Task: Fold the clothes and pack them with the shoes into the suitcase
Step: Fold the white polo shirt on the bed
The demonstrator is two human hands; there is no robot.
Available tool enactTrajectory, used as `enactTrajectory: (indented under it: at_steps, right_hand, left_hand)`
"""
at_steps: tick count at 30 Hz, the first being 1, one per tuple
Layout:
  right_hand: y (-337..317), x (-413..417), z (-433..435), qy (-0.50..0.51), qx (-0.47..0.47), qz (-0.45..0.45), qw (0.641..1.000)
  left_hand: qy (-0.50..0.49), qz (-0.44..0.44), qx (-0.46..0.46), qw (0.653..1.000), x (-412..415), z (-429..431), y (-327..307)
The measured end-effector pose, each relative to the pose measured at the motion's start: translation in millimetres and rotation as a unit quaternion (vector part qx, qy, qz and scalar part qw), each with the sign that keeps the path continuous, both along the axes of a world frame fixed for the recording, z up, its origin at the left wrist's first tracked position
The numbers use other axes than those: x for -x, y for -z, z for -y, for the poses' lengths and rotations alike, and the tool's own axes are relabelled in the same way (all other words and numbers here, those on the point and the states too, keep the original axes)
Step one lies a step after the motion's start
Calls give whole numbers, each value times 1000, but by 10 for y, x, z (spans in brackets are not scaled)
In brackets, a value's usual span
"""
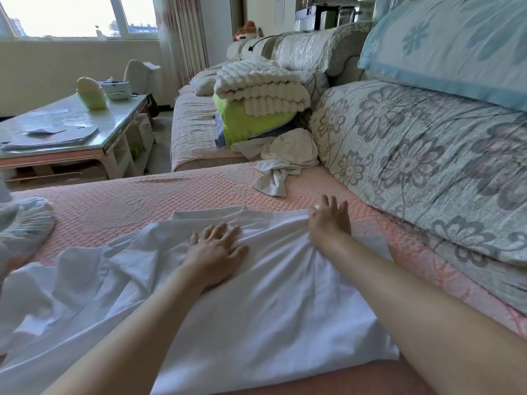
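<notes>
A white cotton garment [256, 295] lies spread and wrinkled across the pink quilted sofa seat [128, 201], reaching from its near edge toward the middle. The left hand [216, 249] presses flat on the cloth, fingers straight and spread. The right hand [328, 220] sits at the garment's far right corner with fingers splayed; cloth bunches under its thumb side, and whether it pinches the fabric cannot be told. A crumpled cream garment [285, 158] lies at the seat's far edge against the grey floral back cushion [413, 155].
</notes>
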State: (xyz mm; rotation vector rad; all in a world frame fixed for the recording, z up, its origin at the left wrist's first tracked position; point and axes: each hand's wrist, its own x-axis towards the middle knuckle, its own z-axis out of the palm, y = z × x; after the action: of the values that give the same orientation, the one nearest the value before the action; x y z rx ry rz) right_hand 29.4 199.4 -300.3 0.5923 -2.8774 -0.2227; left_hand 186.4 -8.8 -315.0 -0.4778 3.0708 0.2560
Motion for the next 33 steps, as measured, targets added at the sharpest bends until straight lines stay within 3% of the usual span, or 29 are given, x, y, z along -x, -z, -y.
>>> enactTrajectory:
  at_steps: [3, 5, 8, 12, 16, 21, 26, 30, 33]
  right_hand:
    - [-64, -187, 181, -157, 85, 67, 982]
    - [-96, -400, 357, -230, 84, 152, 958]
    - [-103, -652, 677, -200, 5, 194, 960]
    - [-331, -1056, 1057, -135, -157, 84, 975]
    - [-326, -1490, 1407, -243, -27, 38, 969]
    - [-310, -1712, 1970, -332, 83, 74, 937]
    - [-373, -1554, 2417, -284, -6, 212, 935]
    - [-298, -1384, 2566, -277, 70, 239, 928]
    - [-263, -1304, 2596, -264, 223, 206, 915]
  left_hand:
    - [-4, -39, 33, 999, -146, 70, -119]
    - [-1, -67, 69, 995, -305, 164, -210]
    - [-9, -117, 110, 987, -617, 368, -312]
    - [-106, -154, 153, 970, -1045, 690, -503]
    - [-227, -92, 95, 965, -1340, 956, -607]
    - [-241, -10, 64, 968, -1400, 1021, -519]
    - [-340, 21, -12, 940, -1206, 987, -516]
    - [-402, -28, -103, 909, -1160, 1138, -489]
    - [-413, -159, -135, 886, -1136, 1310, -549]
